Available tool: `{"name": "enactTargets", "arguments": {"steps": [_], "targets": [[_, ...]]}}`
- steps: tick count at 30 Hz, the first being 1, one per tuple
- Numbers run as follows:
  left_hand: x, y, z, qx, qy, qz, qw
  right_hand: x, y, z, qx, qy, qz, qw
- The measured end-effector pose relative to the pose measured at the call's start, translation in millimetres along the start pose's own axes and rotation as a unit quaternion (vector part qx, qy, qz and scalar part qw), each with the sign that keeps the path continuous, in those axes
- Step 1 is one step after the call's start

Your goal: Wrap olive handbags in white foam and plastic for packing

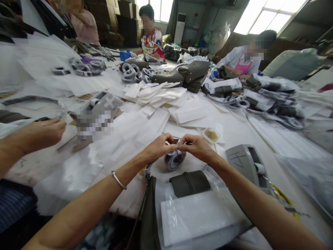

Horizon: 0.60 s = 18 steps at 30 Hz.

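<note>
My left hand (159,146) and my right hand (197,147) meet in front of me, fingers pinched at the top of a coiled strap (175,161). The coil is dark grey, wrapped in clear plastic, and hangs close above the table. A small brownish, flat piece (176,141) shows between the fingertips; what exactly it is, I cannot tell. Nearer to me lies a dark olive handbag (149,217) with a strap section (191,183) lying on it. White padding (200,217) and clear plastic cover part of the bag.
A grey tape dispenser (238,163) stands right of my hands, near a small dish (211,135). Beyond lie white sheets (188,113), olive bags (194,74) and coiled straps (129,72). At left, a co-worker's hand (44,133) is beside another dispenser (97,104).
</note>
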State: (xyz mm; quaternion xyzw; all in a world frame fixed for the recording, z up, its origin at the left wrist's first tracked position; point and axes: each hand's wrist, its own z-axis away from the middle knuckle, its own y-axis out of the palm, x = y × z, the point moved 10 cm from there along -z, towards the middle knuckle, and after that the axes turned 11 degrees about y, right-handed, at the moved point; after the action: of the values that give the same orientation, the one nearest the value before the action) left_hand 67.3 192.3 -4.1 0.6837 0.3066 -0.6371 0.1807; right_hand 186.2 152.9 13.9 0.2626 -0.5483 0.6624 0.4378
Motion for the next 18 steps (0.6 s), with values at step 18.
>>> {"name": "enactTargets", "arguments": {"steps": [18], "targets": [[-5, 10, 19, 0.041, -0.042, -0.167, 0.984, -23, 24, 11, 0.141, 0.069, -0.183, 0.970]]}}
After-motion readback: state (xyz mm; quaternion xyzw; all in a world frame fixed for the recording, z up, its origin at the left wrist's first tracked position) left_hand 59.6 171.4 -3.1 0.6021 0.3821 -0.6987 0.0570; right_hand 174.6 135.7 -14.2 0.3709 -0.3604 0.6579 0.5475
